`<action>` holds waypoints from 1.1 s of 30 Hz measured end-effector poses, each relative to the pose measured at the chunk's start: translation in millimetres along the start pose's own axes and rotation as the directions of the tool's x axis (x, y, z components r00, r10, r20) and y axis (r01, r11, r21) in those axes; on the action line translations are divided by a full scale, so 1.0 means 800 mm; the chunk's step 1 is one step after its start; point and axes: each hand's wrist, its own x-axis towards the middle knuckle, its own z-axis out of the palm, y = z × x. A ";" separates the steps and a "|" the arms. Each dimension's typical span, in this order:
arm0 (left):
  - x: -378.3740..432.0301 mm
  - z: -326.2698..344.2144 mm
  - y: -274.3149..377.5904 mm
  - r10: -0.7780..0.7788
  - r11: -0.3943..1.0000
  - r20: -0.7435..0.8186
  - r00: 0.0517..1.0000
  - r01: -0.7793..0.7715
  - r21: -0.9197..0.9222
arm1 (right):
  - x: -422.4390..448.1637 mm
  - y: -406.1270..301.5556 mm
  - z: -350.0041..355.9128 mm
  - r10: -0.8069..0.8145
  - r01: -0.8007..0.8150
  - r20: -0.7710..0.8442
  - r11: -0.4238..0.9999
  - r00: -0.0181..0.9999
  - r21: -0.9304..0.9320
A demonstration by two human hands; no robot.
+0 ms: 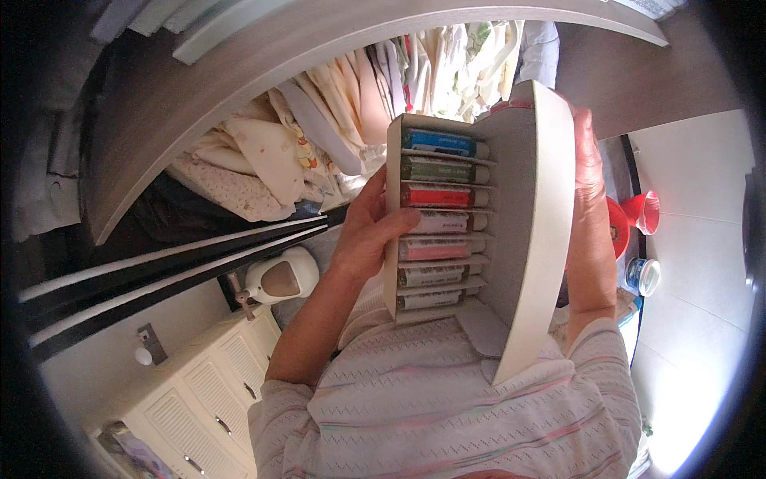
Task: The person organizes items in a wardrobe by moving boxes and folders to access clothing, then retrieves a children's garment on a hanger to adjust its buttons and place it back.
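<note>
A cream cardboard box [508, 197] is held up before my chest with its lid flap [547, 227] raised. Inside lies a row of several small labelled tubes or vials, parted by thin card dividers; among them are a blue one [443, 142], a red one [440, 196] and a pink one [435, 249]. My left hand [368, 230] grips the box's left wall, its thumb over the edge by a white-labelled tube [446, 222]. On the far side of the flap, my right hand [587, 149] supports the box; most of its fingers are hidden.
A wardrobe with a pale shelf edge [287, 63] holds hanging and folded clothes [347, 102] ahead. Dark door tracks [173, 263] run to the left, near a cream louvred cabinet [203, 389] and a white appliance [284, 275]. Red plastic containers [643, 212] stand at right.
</note>
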 end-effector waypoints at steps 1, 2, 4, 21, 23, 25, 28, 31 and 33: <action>0.000 -0.001 0.000 0.004 1.000 -0.003 1.000 -0.004 -0.002 | 0.001 -0.004 0.009 -0.008 0.002 -0.088 0.998 0.996 -0.063; -0.001 -0.002 0.000 0.004 1.000 -0.008 1.000 -0.004 0.016 | 0.003 -0.009 0.016 0.027 -0.043 -0.122 0.990 0.992 -0.135; -0.001 0.000 0.000 -0.001 0.999 -0.002 1.000 0.001 0.053 | 0.009 -0.014 0.004 0.038 -0.045 -0.031 0.964 0.999 -0.261; -0.011 -0.008 0.009 0.009 0.999 -0.085 0.996 -0.006 0.034 | 0.001 0.006 -0.055 0.178 -0.148 -0.089 0.952 0.980 0.267; -0.011 -0.006 0.010 0.013 0.999 -0.073 0.997 -0.009 0.052 | -0.003 0.006 -0.057 0.165 -0.136 -0.072 0.942 0.984 0.308; -0.010 -0.011 0.007 0.027 0.997 -0.053 0.998 -0.023 0.074 | -0.007 0.003 -0.049 0.172 -0.131 -0.096 0.933 0.980 0.336; -0.011 -0.009 0.006 0.045 0.996 -0.037 0.998 -0.042 0.081 | -0.015 0.002 -0.042 0.165 -0.102 -0.126 0.910 0.978 0.401; -0.013 -0.004 0.005 0.050 0.996 -0.028 0.998 -0.048 0.076 | -0.021 0.007 -0.047 0.130 -0.059 -0.149 0.912 0.980 0.405; -0.013 -0.004 0.005 0.047 0.996 -0.022 0.999 -0.046 0.071 | -0.024 0.011 -0.054 0.125 -0.056 -0.145 0.912 0.982 0.406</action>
